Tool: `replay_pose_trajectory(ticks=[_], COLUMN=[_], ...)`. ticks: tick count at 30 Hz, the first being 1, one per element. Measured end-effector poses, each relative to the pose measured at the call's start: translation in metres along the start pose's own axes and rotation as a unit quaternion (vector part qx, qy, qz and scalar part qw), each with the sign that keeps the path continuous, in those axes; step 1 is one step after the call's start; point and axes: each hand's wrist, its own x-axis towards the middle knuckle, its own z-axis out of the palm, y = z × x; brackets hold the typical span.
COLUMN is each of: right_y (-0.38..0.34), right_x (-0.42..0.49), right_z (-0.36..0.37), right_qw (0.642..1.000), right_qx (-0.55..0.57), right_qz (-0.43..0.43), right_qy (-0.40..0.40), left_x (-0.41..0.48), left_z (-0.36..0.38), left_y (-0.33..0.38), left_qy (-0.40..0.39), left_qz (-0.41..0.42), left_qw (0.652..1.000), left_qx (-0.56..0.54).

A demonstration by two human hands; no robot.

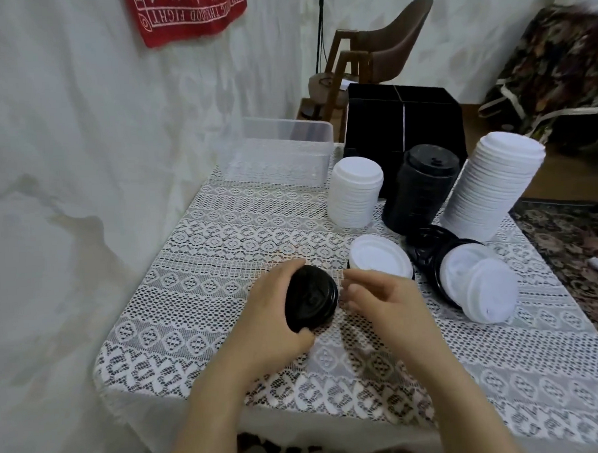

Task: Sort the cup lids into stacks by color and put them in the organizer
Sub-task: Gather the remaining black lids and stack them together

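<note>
My left hand (272, 316) grips a small stack of black lids (311, 297) just above the lace-covered table (198, 299). Beside it on the right, my right hand (376, 298) has loosely curled fingers near the stack's rim and holds nothing. Further back stand a short white lid stack (356, 191), a black lid stack (421, 186) and a tall leaning white stack (491, 183). A loose white lid (379, 257), loose black lids (425, 248) and a toppled white pile (478, 283) lie to the right of my hands. The black organizer (402, 119) stands at the back.
A clear plastic bin (280, 151) sits at the table's back left, next to the organizer. A white curtain (82, 167) hangs close along the left. Behind the table stands a brown chair (378, 41); patterned carpet (572, 241) lies to the right.
</note>
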Motion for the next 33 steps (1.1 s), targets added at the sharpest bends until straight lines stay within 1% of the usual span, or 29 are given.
replay_pose_trajectory(ticks=[2,5,7,9,11,13,15,18,20,22,24,29,33], right_y=[0.000,-0.007,-0.005,0.003,0.012,0.020,0.023,0.023,0.022,0.021,0.021,0.017,0.017], right_x=[0.000,-0.003,-0.001,0.003,0.006,0.009,0.011,0.015,0.018,0.020,0.020,0.024,0.026], right_z=[-0.002,-0.008,-0.014,-0.020,-0.024,-0.025,-0.025,-0.026,-0.028,-0.030,-0.031,-0.030,-0.024], right_qw=[0.999,0.985,0.970,0.948,0.923,0.902,0.887,0.880,0.886,0.896,0.897,0.900,0.916], right_qx=[-0.007,-0.006,-0.085,-0.211,-0.314,-0.369,-0.400,-0.416,-0.410,-0.402,-0.400,-0.374,-0.327], right_qz=[-0.027,-0.108,-0.154,-0.170,-0.168,-0.179,-0.185,-0.192,-0.185,-0.159,-0.156,-0.186,-0.190], right_qy=[0.045,0.130,0.169,0.169,0.145,0.138,0.138,0.127,0.110,0.099,0.103,0.128,0.134], left_x=[0.000,0.003,0.004,0.005,0.004,0.002,0.001,-0.001,-0.002,-0.002,-0.003,-0.003,-0.003], left_z=[-0.001,-0.001,0.000,0.002,0.004,0.003,0.001,-0.004,-0.005,-0.007,-0.008,-0.009,-0.010], left_y=[-0.003,-0.004,-0.004,-0.004,-0.004,-0.002,0.001,0.004,0.004,0.002,0.000,0.001,0.003], left_qy=[-0.030,-0.053,-0.041,-0.013,0.002,0.003,-0.007,-0.037,-0.050,-0.052,-0.055,-0.056,-0.054], left_qz=[0.003,0.020,0.014,-0.009,-0.012,0.003,0.014,0.026,0.034,0.028,0.020,0.027,0.038], left_qw=[0.999,0.996,0.996,0.996,0.991,0.991,0.993,0.993,0.993,0.994,0.995,0.995,0.994], left_qx=[0.029,0.066,0.072,0.092,0.134,0.137,0.121,0.107,0.104,0.091,0.078,0.078,0.082])
